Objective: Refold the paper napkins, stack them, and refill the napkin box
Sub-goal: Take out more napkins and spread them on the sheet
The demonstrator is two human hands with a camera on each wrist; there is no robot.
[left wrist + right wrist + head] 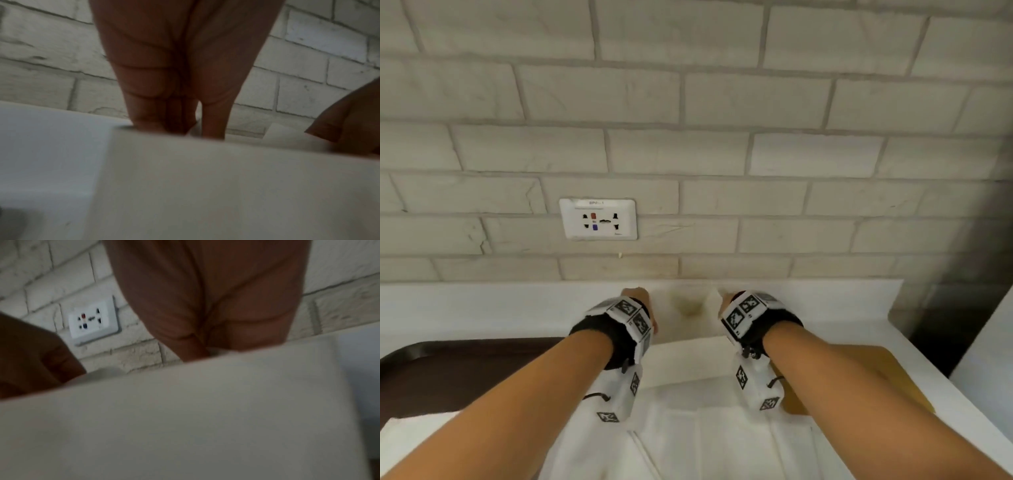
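A white paper napkin (685,356) lies spread on the white counter (482,308) between my two forearms. My left hand (645,298) is at its far left corner and my right hand (726,301) at its far right corner. In the left wrist view the left hand (185,129) pinches the far edge of the napkin (205,186) between thumb and fingers. In the right wrist view the right hand (197,355) has its fingers curled on the far edge of the napkin (185,418). No napkin box is recognisable.
A dark brown tray (448,370) sits on the left. A flat tan object (893,373) lies under my right forearm. More white napkin sheets (705,442) lie nearer to me. The brick wall with a power outlet (598,219) stands right behind the counter.
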